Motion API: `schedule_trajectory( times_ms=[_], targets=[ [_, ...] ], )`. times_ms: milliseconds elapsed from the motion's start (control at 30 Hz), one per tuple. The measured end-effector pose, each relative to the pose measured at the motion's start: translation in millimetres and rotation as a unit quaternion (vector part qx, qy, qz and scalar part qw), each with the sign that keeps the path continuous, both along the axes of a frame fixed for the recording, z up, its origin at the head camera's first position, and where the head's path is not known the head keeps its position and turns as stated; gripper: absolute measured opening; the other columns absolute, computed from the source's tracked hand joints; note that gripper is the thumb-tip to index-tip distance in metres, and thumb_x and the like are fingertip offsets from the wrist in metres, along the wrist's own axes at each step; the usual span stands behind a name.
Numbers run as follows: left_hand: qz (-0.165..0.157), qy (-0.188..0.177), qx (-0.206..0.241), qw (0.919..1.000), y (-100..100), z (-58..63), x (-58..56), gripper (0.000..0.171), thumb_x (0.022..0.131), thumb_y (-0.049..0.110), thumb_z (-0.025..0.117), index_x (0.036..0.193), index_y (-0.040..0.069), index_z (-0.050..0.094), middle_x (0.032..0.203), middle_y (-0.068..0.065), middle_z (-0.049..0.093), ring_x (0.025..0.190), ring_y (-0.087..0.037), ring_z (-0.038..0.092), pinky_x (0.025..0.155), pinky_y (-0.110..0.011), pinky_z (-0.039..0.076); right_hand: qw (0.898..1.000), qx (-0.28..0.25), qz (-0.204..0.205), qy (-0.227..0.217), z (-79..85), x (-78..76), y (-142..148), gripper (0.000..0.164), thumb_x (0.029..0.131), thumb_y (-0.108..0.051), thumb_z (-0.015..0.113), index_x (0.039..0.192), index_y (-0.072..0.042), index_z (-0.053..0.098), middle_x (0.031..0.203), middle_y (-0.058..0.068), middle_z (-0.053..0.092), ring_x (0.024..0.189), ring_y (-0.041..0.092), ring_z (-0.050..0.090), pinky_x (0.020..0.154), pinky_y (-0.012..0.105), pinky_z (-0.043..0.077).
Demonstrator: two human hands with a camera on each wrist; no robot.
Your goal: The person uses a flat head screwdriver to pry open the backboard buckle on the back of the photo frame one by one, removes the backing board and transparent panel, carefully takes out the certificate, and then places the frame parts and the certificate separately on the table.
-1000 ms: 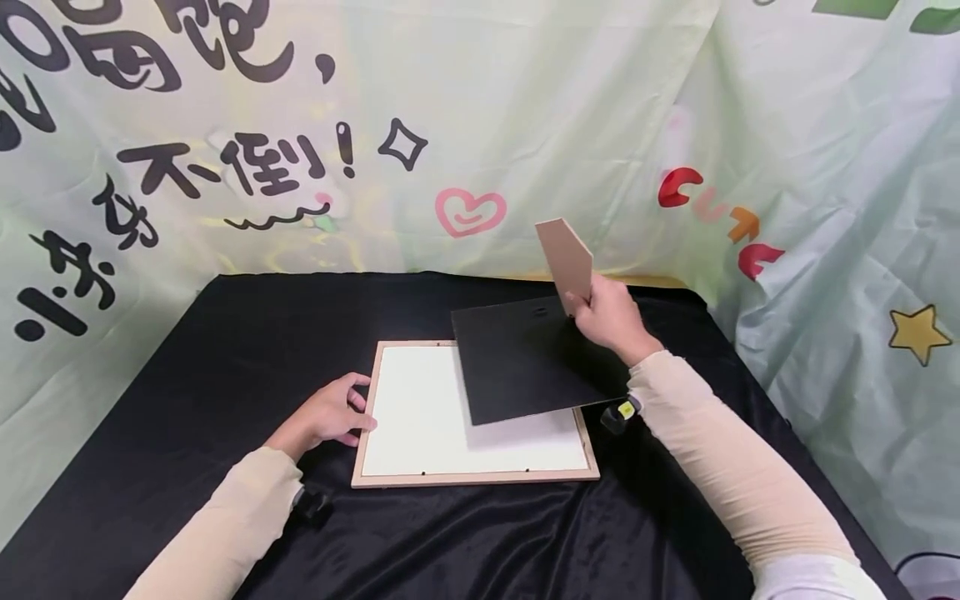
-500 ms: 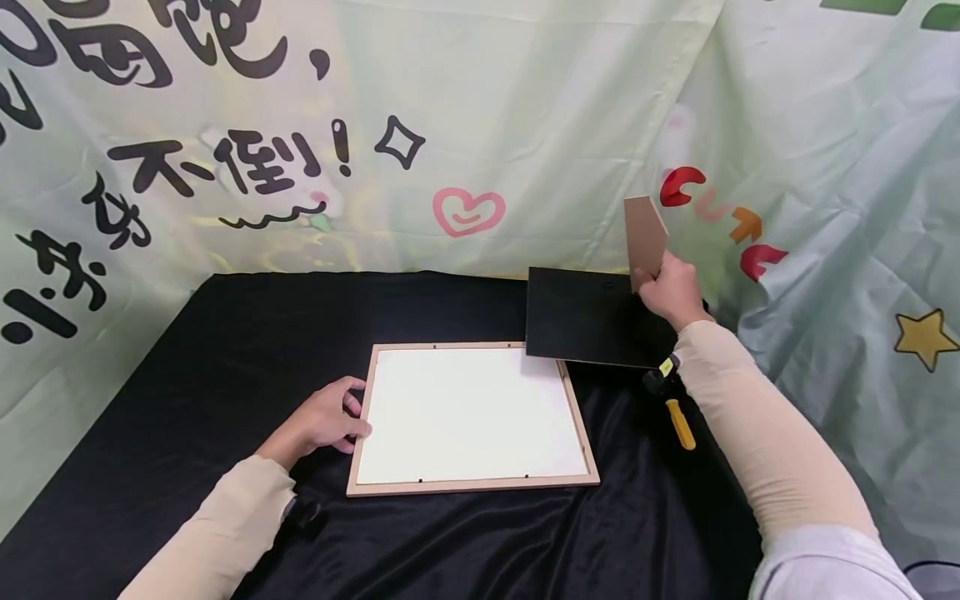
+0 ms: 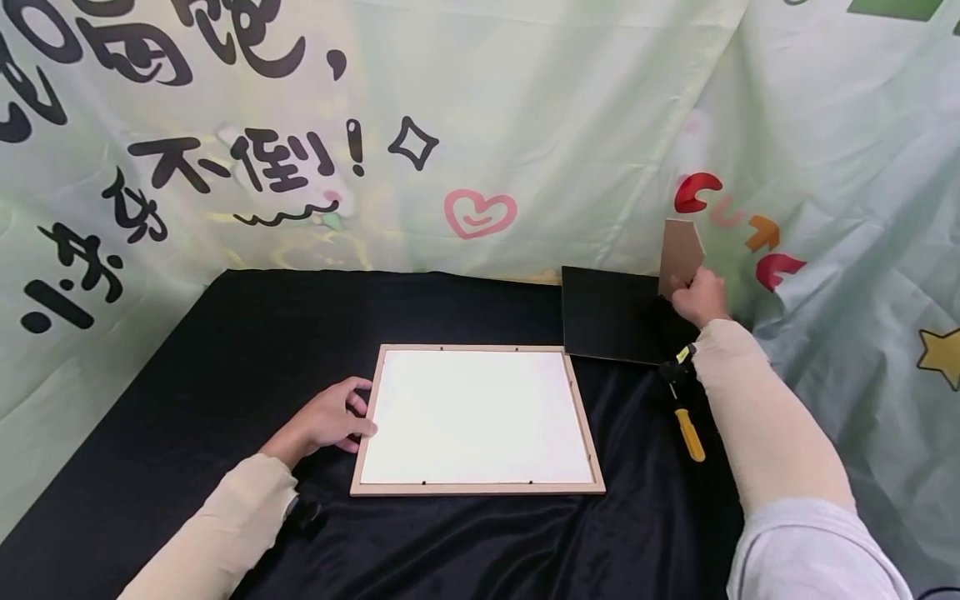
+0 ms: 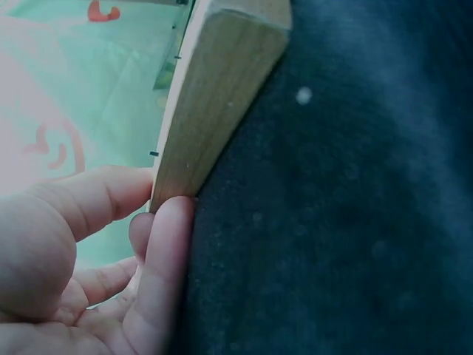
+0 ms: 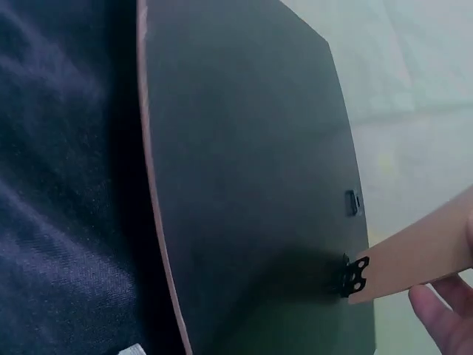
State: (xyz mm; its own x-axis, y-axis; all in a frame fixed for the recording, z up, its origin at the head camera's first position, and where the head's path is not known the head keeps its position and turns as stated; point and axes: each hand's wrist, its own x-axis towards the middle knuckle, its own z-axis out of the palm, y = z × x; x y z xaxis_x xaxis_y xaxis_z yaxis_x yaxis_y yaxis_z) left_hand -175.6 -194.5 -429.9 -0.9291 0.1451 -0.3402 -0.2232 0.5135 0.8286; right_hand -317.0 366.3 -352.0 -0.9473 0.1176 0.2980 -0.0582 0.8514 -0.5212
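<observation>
A wooden picture frame (image 3: 480, 489) lies flat on the black cloth, a white sheet (image 3: 480, 417) inside it. My left hand (image 3: 330, 417) holds its left side; in the left wrist view, thumb and fingers pinch the wooden edge (image 4: 222, 89). Farther back on the right is a black backing board (image 3: 603, 317), its near-left corner by the frame's far-right corner. My right hand (image 3: 702, 297) grips the board's brown easel leg (image 3: 678, 254), which is folded out. The right wrist view shows the leg's black hinge (image 5: 357, 277) and a small hanger (image 5: 354, 203); most of the hand is out of that view.
A screwdriver (image 3: 689, 435) with a yellow handle lies right of the frame, below my right wrist; its tip is hidden. Small dark tabs line the frame's inner edge. A printed curtain (image 3: 525, 125) hangs behind the table and along its right side.
My right hand has carried the backing board by its leg off the frame, to the right and back, uncovering the white sheet and the screwdriver. My left hand has stayed at the frame's edge.
</observation>
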Motion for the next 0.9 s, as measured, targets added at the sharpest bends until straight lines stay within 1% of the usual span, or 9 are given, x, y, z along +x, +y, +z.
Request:
schedule_trajectory(
  times_ms=[100,167,367,500,567,700,767,800,900],
  targets=[
    [0.002,-0.004,0.000,1.0000,0.7,0.7,0.1,0.076,0.077,-0.003,0.076,0.142,0.003,0.037,0.107,-0.019,0.049,0.074,-0.024,0.062,0.060,-0.037,0.058,1.000,-0.006,0.007,0.002,-5.6,-2.0,4.8,0.027,0.099,-0.020,0.045,0.081,0.000,0.043,0.087,0.027,0.053,0.083,0.043,0.047,0.075,0.055,0.041],
    [0.002,-0.005,-0.001,1.0000,0.9,1.2,0.7,0.076,0.077,-0.003,0.076,0.142,0.003,0.037,0.107,-0.019,0.049,0.074,-0.024,0.062,0.060,-0.037,0.058,1.000,-0.015,0.008,0.002,-9.4,-2.3,5.8,0.026,0.099,-0.019,0.046,0.083,0.001,0.045,0.090,0.028,0.055,0.085,0.044,0.049,0.076,0.057,0.042],
    [0.003,-0.003,-0.005,1.0000,1.4,2.0,0.5,0.076,0.078,-0.002,0.077,0.142,0.003,0.037,0.108,-0.019,0.049,0.075,-0.024,0.062,0.060,-0.037,0.058,1.000,-0.008,0.015,-0.001,-17.8,-3.7,11.3,0.026,0.099,-0.019,0.045,0.088,0.004,0.050,0.095,0.032,0.057,0.087,0.047,0.052,0.077,0.059,0.043],
    [0.002,-0.002,-0.007,1.0000,1.8,1.8,-1.2,0.075,0.079,-0.002,0.076,0.142,0.004,0.037,0.108,-0.019,0.049,0.075,-0.024,0.062,0.060,-0.036,0.058,1.000,0.003,0.009,-0.014,-16.0,-4.5,18.0,0.026,0.099,-0.019,0.045,0.091,0.006,0.049,0.096,0.033,0.056,0.089,0.049,0.052,0.076,0.060,0.043],
    [0.001,-0.003,-0.008,1.0000,1.9,1.7,-1.7,0.075,0.079,-0.002,0.076,0.143,0.004,0.037,0.108,-0.018,0.049,0.075,-0.024,0.061,0.060,-0.036,0.058,1.000,0.014,0.009,-0.022,-15.0,-5.4,21.0,0.028,0.099,-0.019,0.046,0.095,0.008,0.050,0.098,0.034,0.056,0.093,0.052,0.051,0.077,0.062,0.042],
    [0.001,-0.002,-0.008,1.0000,2.1,2.1,-1.7,0.075,0.079,-0.002,0.076,0.143,0.004,0.036,0.108,-0.018,0.049,0.075,-0.024,0.061,0.060,-0.037,0.058,0.999,0.034,0.020,-0.038,-15.3,-7.4,24.3,0.029,0.100,-0.019,0.046,0.098,0.010,0.050,0.100,0.036,0.055,0.095,0.055,0.050,0.078,0.063,0.042],
    [0.001,-0.002,-0.006,1.0000,2.1,2.9,-1.1,0.075,0.079,-0.002,0.076,0.143,0.003,0.036,0.108,-0.019,0.049,0.075,-0.025,0.061,0.060,-0.037,0.058,0.998,0.032,0.024,-0.043,-14.0,-6.6,23.3,0.031,0.100,-0.021,0.046,0.098,0.010,0.051,0.100,0.036,0.055,0.094,0.053,0.051,0.078,0.062,0.042],
    [0.000,-0.003,-0.005,1.0000,2.0,2.9,-0.9,0.075,0.079,-0.002,0.076,0.143,0.003,0.036,0.108,-0.019,0.049,0.075,-0.024,0.061,0.060,-0.037,0.058,0.998,0.029,0.024,-0.048,-13.9,-6.3,23.2,0.032,0.100,-0.022,0.046,0.097,0.009,0.050,0.099,0.034,0.056,0.092,0.051,0.051,0.075,0.060,0.043],
    [-0.002,-0.007,0.000,1.0000,1.7,3.1,-0.8,0.076,0.079,-0.001,0.076,0.143,0.003,0.036,0.108,-0.019,0.049,0.076,-0.024,0.061,0.061,-0.037,0.058,0.997,0.010,0.031,-0.065,-10.2,-3.8,21.6,0.039,0.100,-0.026,0.045,0.103,0.012,0.052,0.104,0.036,0.056,0.092,0.049,0.052,0.074,0.057,0.044]
  ],
)
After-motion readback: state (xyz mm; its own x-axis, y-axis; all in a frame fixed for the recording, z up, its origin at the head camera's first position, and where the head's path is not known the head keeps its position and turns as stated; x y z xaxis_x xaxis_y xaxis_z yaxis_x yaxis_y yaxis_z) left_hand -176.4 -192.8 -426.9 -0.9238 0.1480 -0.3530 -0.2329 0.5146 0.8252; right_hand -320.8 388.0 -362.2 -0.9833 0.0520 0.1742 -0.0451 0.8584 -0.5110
